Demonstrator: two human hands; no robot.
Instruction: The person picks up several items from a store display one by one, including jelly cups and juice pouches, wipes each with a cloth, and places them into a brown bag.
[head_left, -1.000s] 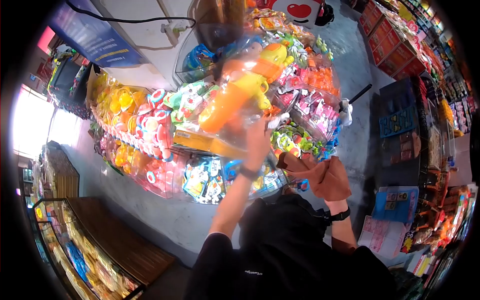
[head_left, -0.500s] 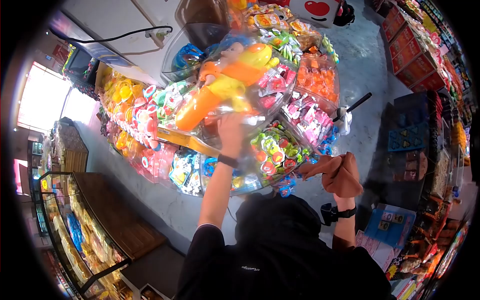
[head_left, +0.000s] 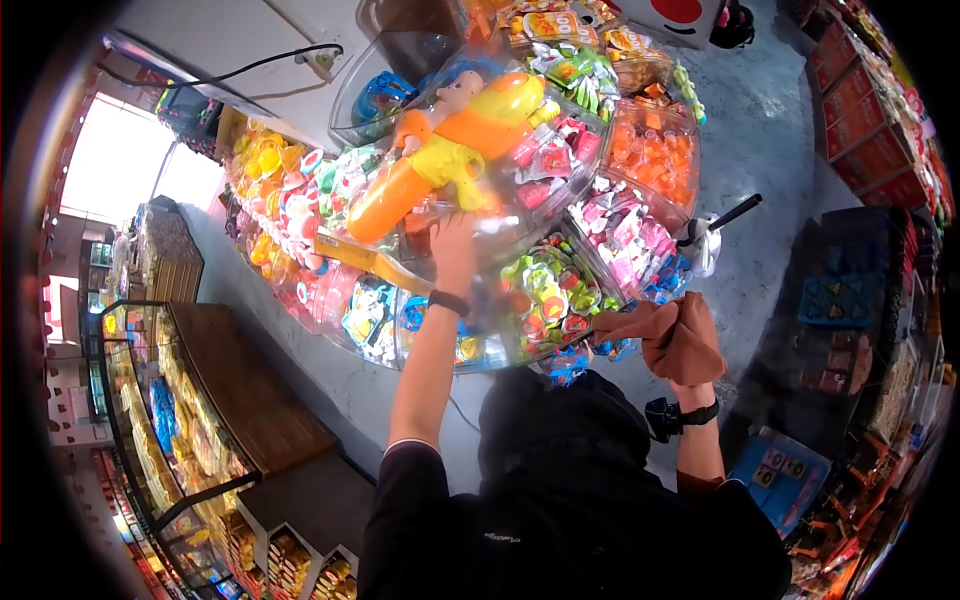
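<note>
My left hand (head_left: 455, 240) reaches over the round candy display, its fingers stretched out against clear plastic. Just beyond the fingertips lies a large orange and yellow toy figure (head_left: 440, 165) with blue hair. A yellow strip (head_left: 370, 262) runs along the plastic to the left of my wrist. My right hand (head_left: 692, 396) is at the display's near right edge, gripping a brown cloth (head_left: 685, 338) that bunches over and hides most of the fingers. Below my left hand sit green and red wrapped sweets (head_left: 555, 290) in a clear compartment.
Orange pieces (head_left: 652, 150) and pink-white packets (head_left: 622, 225) fill compartments at the right. A black handle (head_left: 735, 212) sticks out from the display's right side. A brown-topped counter (head_left: 240, 390) stands at left, red boxes (head_left: 865, 110) at far right. A black cable (head_left: 270, 66) hangs at the upper left.
The view has shifted slightly. My left hand has stayed near the toy figure and shows more sharply, with its fingers extended. The brown cloth remains in my right hand by the display's edge.
</note>
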